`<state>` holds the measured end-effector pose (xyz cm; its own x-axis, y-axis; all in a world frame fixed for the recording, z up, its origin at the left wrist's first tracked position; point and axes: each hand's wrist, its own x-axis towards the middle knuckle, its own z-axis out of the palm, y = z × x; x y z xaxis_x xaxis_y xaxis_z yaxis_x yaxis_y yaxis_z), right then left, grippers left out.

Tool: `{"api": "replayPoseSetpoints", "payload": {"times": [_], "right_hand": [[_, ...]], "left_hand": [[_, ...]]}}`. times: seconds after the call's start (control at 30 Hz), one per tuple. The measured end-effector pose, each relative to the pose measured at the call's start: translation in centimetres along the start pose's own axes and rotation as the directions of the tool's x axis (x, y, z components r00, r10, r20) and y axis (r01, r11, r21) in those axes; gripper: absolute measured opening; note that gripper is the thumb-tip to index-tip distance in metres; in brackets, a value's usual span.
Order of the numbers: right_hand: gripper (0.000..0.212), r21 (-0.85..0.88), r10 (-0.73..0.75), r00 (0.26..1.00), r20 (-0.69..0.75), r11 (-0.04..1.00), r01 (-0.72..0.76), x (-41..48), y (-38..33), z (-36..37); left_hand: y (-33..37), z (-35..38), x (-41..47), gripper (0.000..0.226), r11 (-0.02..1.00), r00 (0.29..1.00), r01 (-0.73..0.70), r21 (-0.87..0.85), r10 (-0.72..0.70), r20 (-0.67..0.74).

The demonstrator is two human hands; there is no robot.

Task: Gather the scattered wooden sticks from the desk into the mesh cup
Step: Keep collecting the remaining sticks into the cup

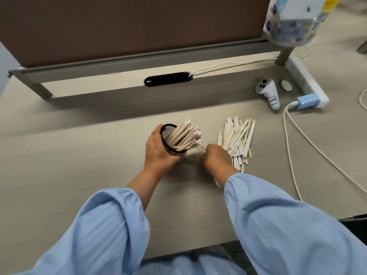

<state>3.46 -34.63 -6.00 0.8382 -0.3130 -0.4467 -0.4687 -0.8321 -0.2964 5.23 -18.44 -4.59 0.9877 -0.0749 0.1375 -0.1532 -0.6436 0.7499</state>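
Observation:
My left hand (157,150) grips a black mesh cup (168,132), which is tilted to the right and holds a bundle of wooden sticks (187,133), some in white paper sleeves. My right hand (216,157) is closed around a few sticks; their upper ends reach the cup's mouth and their lower ends poke out below my wrist. A pile of several more sticks (238,137) lies on the desk just right of that hand.
A grey controller (268,92) with a label, a small white oval object (286,85), a power strip (305,82) with a blue plug and white cables (294,155) lie at the right. A desk divider (129,26) stands behind.

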Motion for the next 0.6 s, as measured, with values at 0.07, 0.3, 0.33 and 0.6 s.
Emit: {"api": "replayPoseSetpoints", "payload": {"times": [0.07,0.3,0.33,0.6], "right_hand": [[0.028,0.121,0.011,0.997,-0.078,0.993,-0.001,-0.1,0.4,-0.9],[0.031,0.449,0.31,0.928,-0.206,0.873,-0.192,1.3,3.3,-4.1],[0.035,0.458,0.309,0.929,-0.201,0.868,-0.19,1.5,3.6,-4.2],[0.077,0.494,0.425,0.885,-0.191,0.821,-0.287,3.6,4.8,-4.8]], "left_hand": [[0.2,0.3,0.3,0.099,1.0,1.0,-0.011,-0.001,0.011,0.012],[1.1,1.5,1.0,0.098,0.999,0.997,-0.045,-0.012,0.045,0.062],[1.1,1.7,1.2,0.097,0.999,0.996,-0.053,-0.009,0.053,0.067],[2.0,3.0,3.2,0.096,0.995,0.988,-0.101,0.025,0.097,0.116]]}}
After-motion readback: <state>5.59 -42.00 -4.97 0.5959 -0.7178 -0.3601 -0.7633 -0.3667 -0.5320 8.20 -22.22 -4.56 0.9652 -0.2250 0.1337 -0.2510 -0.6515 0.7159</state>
